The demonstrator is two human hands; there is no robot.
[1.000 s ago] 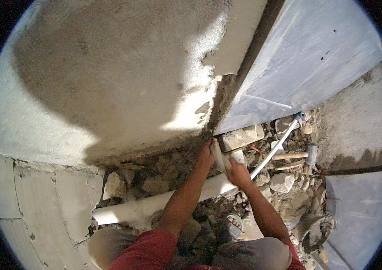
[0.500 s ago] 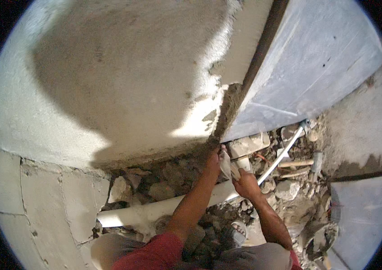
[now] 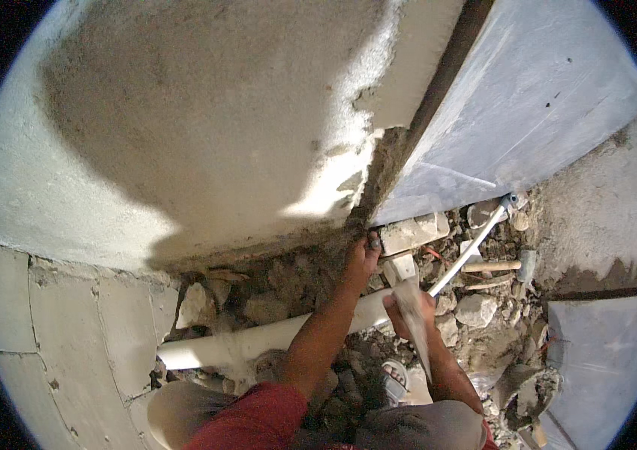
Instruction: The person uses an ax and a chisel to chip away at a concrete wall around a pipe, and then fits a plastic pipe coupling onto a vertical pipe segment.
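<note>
My left hand (image 3: 364,253) is closed at the foot of the wall, beside the lower end of the dark vertical groove (image 3: 386,161). What its fingers hold is too small and shaded to make out. My right hand (image 3: 411,313) is wrapped round a long pale tool (image 3: 413,315), smeared by motion, so its kind does not show. That tool slants from near a pale block (image 3: 401,268) down over my right forearm. A thick white pipe (image 3: 236,347) runs beneath my left forearm.
Broken stones and rubble (image 3: 266,307) cover the ground. A hammer (image 3: 495,266) with a wooden handle lies at the right, beyond a thin white pipe (image 3: 468,255). A plastered wall (image 3: 221,112) and grey-blue panel (image 3: 528,97) stand ahead. My sandalled foot (image 3: 393,381) is below.
My right hand has drawn back toward me and away from my left hand, and the pale tool has swung with it. My left hand stays at the wall's foot.
</note>
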